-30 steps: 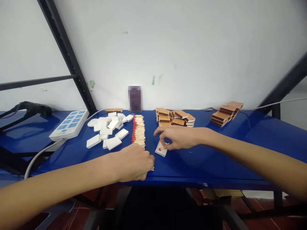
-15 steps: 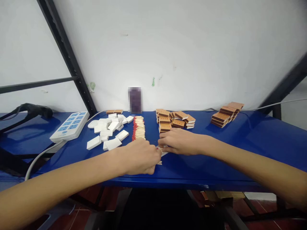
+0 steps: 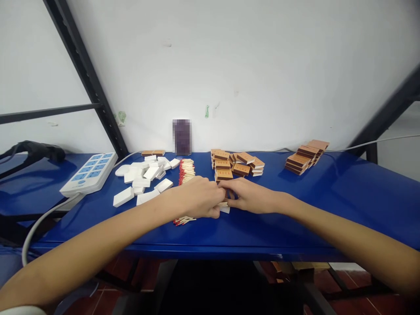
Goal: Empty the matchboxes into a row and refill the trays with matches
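My left hand (image 3: 203, 197) is closed, fingers curled, with pale matchsticks (image 3: 223, 204) showing at its fingertips. A white matchbox tray (image 3: 225, 209) lies just under those sticks, mostly covered by the hands. My right hand (image 3: 251, 195) meets the left over it, thumb and fingers bent round the tray's edge. Behind my left wrist runs a row of red-tipped matches (image 3: 187, 170), and more loose matches (image 3: 184, 220) lie in front of the forearm. Beyond my right fingers stand brown matchboxes (image 3: 224, 174).
Left of the matches is a pile of white trays (image 3: 133, 175). A white power strip (image 3: 90, 174) with a cable lies farther left. More matchboxes (image 3: 300, 161) lean in a stack at right on the blue table (image 3: 328, 205). A blurred dark object (image 3: 182, 138) stands against the wall.
My left hand has moved up and slightly right, bringing the matches from in front of the tray to over it. Loose matches in front of the left forearm have come into view.
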`<state>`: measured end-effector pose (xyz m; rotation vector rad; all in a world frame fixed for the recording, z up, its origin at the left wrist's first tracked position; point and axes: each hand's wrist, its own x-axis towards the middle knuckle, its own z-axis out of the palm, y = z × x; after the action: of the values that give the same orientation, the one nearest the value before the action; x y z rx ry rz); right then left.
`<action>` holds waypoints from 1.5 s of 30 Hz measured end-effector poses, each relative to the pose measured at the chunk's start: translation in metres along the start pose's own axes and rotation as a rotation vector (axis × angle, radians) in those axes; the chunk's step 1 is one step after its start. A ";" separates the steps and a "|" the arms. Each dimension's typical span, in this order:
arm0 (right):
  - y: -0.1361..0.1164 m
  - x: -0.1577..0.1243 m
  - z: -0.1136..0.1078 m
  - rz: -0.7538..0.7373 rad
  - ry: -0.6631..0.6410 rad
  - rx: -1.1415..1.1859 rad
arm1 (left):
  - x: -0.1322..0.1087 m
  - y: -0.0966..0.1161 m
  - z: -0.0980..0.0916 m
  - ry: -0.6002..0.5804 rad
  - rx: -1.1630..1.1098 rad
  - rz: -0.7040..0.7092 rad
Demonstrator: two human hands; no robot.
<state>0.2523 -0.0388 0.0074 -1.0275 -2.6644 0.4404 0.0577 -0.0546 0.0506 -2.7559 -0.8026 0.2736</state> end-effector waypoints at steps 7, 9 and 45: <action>0.005 -0.009 -0.001 0.002 0.026 0.310 | 0.013 -0.002 -0.004 -0.031 -0.023 0.019; 0.006 -0.012 0.001 0.024 0.039 0.343 | 0.016 -0.004 -0.001 -0.024 -0.039 0.035; 0.005 -0.022 0.030 -0.106 0.252 0.005 | -0.112 0.042 0.092 0.971 -0.398 -0.550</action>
<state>0.2611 -0.0560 -0.0249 -0.8719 -2.4766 0.2751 -0.0370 -0.1319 -0.0373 -2.3394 -1.2968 -1.3177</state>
